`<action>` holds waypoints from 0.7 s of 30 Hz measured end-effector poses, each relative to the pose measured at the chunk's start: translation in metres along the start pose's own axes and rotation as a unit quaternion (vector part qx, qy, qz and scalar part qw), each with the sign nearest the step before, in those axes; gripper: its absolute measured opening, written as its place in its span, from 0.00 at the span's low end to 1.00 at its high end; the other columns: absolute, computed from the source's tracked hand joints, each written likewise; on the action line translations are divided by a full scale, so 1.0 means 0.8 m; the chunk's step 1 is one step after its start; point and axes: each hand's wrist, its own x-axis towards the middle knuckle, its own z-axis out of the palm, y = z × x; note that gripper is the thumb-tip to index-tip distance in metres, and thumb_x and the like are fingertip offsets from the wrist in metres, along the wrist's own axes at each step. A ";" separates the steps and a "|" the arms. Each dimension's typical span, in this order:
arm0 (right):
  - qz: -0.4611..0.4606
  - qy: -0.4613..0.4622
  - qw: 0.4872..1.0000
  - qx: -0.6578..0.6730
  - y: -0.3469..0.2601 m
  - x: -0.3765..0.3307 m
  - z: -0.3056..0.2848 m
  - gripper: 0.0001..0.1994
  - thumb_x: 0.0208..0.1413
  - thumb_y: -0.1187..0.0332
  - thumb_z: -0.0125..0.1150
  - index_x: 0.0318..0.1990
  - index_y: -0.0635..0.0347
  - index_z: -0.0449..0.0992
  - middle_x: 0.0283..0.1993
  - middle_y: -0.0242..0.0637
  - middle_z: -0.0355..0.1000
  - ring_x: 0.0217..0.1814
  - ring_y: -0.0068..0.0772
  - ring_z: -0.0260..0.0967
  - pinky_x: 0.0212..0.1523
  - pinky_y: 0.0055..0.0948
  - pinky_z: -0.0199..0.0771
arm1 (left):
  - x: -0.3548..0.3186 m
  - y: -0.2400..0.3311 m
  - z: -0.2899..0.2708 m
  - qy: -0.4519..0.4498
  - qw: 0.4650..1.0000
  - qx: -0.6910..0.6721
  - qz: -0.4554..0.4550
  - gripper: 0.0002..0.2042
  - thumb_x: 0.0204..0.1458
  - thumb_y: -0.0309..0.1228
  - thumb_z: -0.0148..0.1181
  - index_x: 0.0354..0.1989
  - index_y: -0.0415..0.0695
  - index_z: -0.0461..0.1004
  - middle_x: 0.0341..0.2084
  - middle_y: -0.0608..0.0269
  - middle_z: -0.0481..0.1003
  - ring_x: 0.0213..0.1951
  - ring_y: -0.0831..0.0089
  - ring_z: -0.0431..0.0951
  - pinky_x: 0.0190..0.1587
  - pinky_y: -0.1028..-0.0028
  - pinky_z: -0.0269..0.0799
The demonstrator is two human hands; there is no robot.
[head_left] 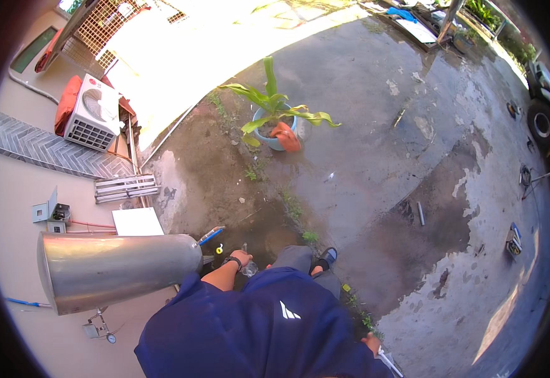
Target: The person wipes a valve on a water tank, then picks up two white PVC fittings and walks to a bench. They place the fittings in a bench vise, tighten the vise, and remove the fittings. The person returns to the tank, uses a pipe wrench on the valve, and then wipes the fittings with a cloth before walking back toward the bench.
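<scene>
Nearest is the person's dark blue shirt (268, 334), filling the lower middle of the view. Beyond it the left hand (240, 257), with a black watch at the wrist, is clenched around a small clear plastic bottle (248, 267); the bottle stands roughly upright in the grip, its long axis rising away from the wet concrete floor (382, 189), low beside the bent knee. At the shirt's lower right the right hand (371, 344) touches a thin white strip (388, 362); whether it grasps it cannot be told. A large shiny metal tank (114, 269) lies just left of the left hand, and a blue pot with a green plant (276, 123) stands well apart.
</scene>
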 end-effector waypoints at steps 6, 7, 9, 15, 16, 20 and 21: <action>-0.238 -0.067 0.959 0.136 -0.226 -0.008 0.034 0.17 0.66 0.57 0.59 0.53 0.59 0.73 0.37 0.35 0.74 0.32 0.25 0.71 0.30 0.25 0.73 | -0.035 0.049 0.010 -0.006 0.995 -0.098 0.027 0.21 0.56 0.40 0.66 0.56 0.45 0.77 0.37 0.61 0.80 0.29 0.74 0.78 0.26 0.71 0.77; -0.249 -0.076 0.959 0.112 -0.251 -0.019 0.047 0.16 0.65 0.58 0.60 0.53 0.58 0.73 0.37 0.34 0.74 0.30 0.24 0.71 0.29 0.25 0.73 | -0.041 0.069 0.011 -0.021 0.985 -0.171 -0.018 0.24 0.56 0.41 0.66 0.59 0.43 0.74 0.37 0.63 0.80 0.29 0.76 0.78 0.27 0.71 0.77; -0.256 -0.110 0.959 0.059 -0.273 -0.037 0.071 0.16 0.65 0.57 0.59 0.52 0.58 0.73 0.36 0.34 0.75 0.29 0.24 0.71 0.29 0.26 0.74 | -0.045 0.105 0.004 -0.035 0.978 -0.206 0.024 0.26 0.56 0.41 0.66 0.61 0.43 0.72 0.40 0.63 0.80 0.32 0.77 0.79 0.30 0.72 0.77; 0.007 -0.097 0.900 0.426 -0.182 -0.029 0.132 0.19 0.65 0.53 0.58 0.53 0.59 0.71 0.35 0.39 0.75 0.30 0.34 0.72 0.34 0.41 0.78 | -0.038 0.133 -0.006 -0.027 0.930 -0.341 0.133 0.24 0.58 0.43 0.64 0.59 0.44 0.73 0.42 0.66 0.78 0.35 0.77 0.79 0.32 0.73 0.77; 0.032 -0.046 0.970 0.236 -0.149 -0.028 0.139 0.19 0.65 0.54 0.58 0.52 0.59 0.72 0.37 0.40 0.75 0.34 0.36 0.73 0.36 0.43 0.78 | -0.037 0.120 0.000 -0.038 0.929 -0.347 0.121 0.23 0.58 0.43 0.64 0.59 0.44 0.74 0.41 0.67 0.78 0.35 0.77 0.79 0.33 0.73 0.77; 0.010 -0.035 0.958 -0.285 -0.061 -0.029 0.158 0.18 0.63 0.55 0.59 0.47 0.62 0.75 0.35 0.42 0.76 0.33 0.38 0.73 0.34 0.42 0.77 | -0.023 0.030 0.015 -0.031 0.922 -0.384 0.032 0.20 0.58 0.43 0.64 0.56 0.47 0.75 0.37 0.69 0.78 0.34 0.76 0.79 0.32 0.71 0.77; -0.029 -0.069 0.948 -0.309 -0.059 -0.025 0.155 0.18 0.63 0.55 0.60 0.46 0.63 0.75 0.34 0.42 0.76 0.32 0.37 0.73 0.33 0.41 0.77 | -0.022 0.001 0.024 -0.041 0.907 -0.419 -0.008 0.19 0.58 0.42 0.64 0.54 0.48 0.76 0.34 0.70 0.78 0.33 0.76 0.79 0.31 0.71 0.75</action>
